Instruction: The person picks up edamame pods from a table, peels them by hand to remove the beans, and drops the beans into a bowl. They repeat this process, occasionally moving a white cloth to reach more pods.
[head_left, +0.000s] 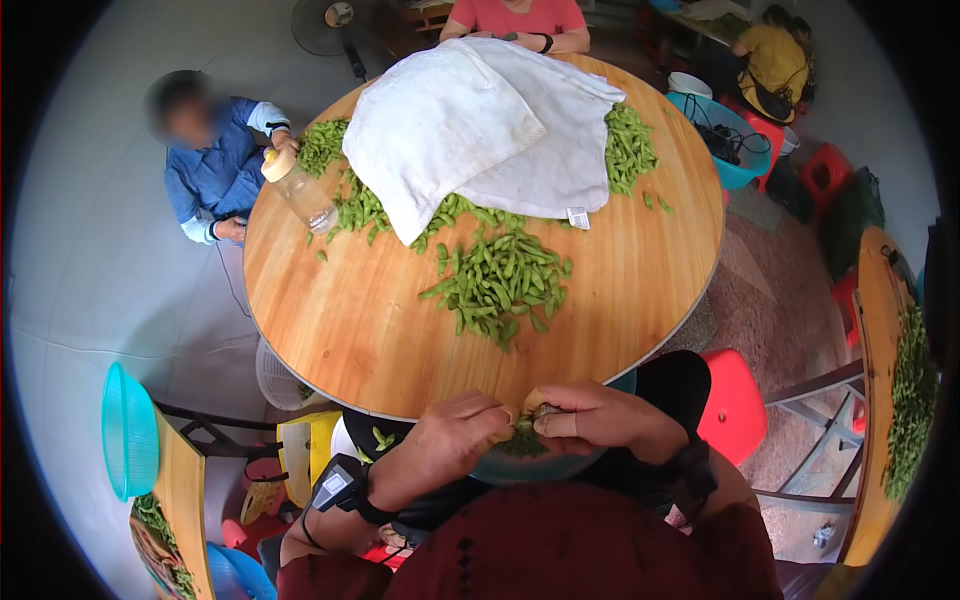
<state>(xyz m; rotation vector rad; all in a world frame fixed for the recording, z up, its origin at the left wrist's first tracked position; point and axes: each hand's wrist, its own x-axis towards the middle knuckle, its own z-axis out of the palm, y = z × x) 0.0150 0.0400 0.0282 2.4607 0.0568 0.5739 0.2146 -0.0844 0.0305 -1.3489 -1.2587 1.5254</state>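
Note:
My left hand (450, 440) and my right hand (590, 415) meet just below the near edge of the round wooden table (620, 290). Both pinch one green soybean pod (527, 420) between their fingertips, over a bowl (520, 468) that is mostly hidden by my hands. A black device is strapped to my left wrist (340, 485). A loose pile of green pods (500, 280) lies on the table in front of me. Farther back, a white cloth (490, 125) covers a larger heap of pods.
A clear plastic bottle (298, 188) stands at the table's left edge beside a seated person in blue (215, 150). Another person in pink (520, 20) sits at the far side. A red stool (735, 405) is at my right, a teal basket (128, 430) at left.

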